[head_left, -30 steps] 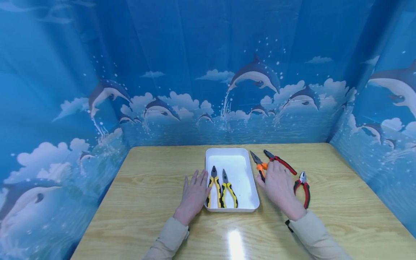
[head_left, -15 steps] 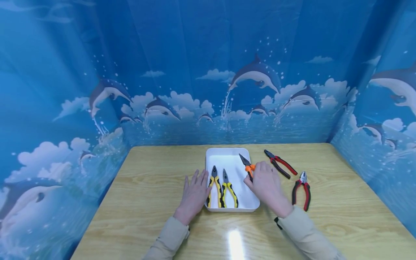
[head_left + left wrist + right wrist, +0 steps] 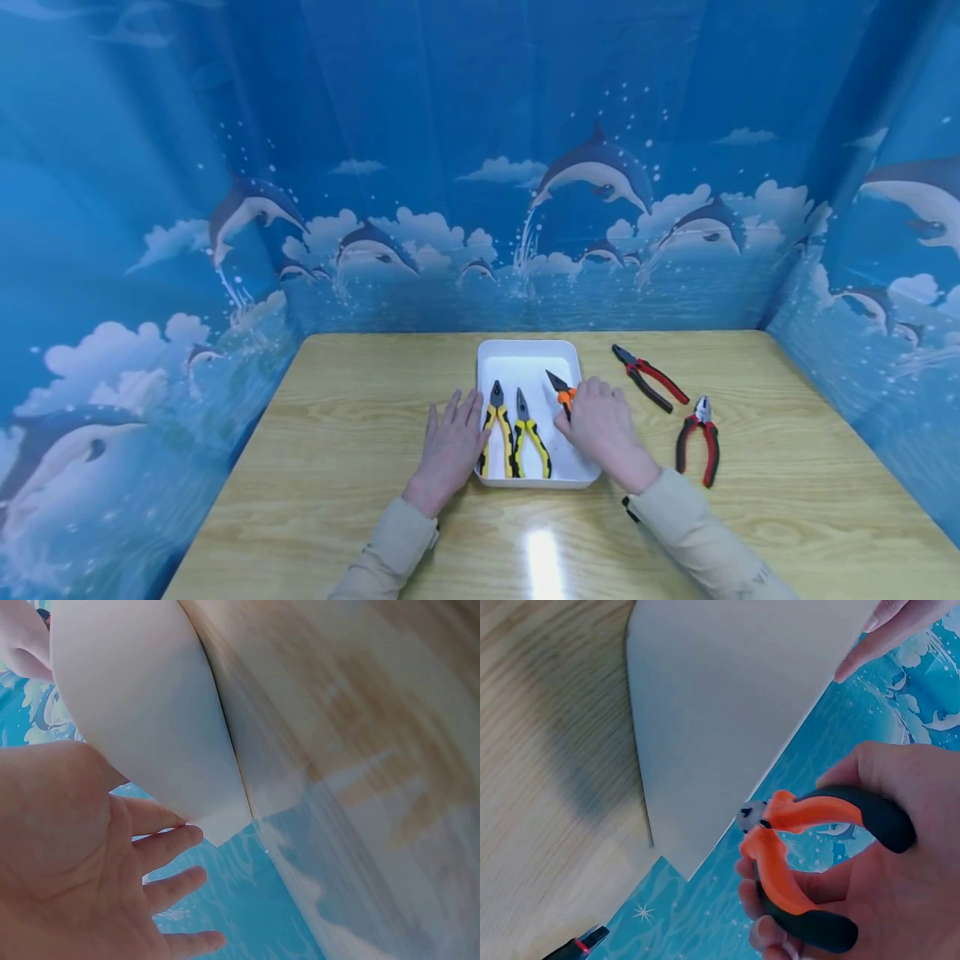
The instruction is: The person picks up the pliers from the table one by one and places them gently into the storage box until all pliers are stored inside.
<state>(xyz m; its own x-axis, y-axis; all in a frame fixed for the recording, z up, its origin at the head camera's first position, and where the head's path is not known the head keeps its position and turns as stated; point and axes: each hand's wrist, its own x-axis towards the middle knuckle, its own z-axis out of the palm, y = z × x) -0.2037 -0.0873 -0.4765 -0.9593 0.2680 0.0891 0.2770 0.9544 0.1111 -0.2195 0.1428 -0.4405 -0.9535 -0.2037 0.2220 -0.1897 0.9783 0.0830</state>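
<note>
My right hand (image 3: 600, 425) grips long-nose pliers (image 3: 558, 383) with orange and black handles, over the right part of a white tray (image 3: 525, 354). In the right wrist view the orange-and-black handles (image 3: 787, 889) spread apart between thumb and fingers, and the tray wall hides the tips. My left hand (image 3: 450, 450) rests at the tray's left rim. Its fingers (image 3: 176, 889) are extended beside the outer wall in the left wrist view, and the thumb reaches over the rim. Inside the tray lie two pairs of yellow-and-black pliers (image 3: 498, 429), side by side with noses pointing away.
To the tray's right, red-and-black pliers (image 3: 648, 377) lie slanted near the back. Closer in lies a second red-and-black pair (image 3: 701, 437) with spread handles. The wooden table (image 3: 360, 400) meets a blue dolphin-print curtain (image 3: 420, 167) at its back and sides.
My right hand has carried the orange-and-black pliers leftward from the table beside the tray to over its right part, then lower. My left hand stays at the rim.
</note>
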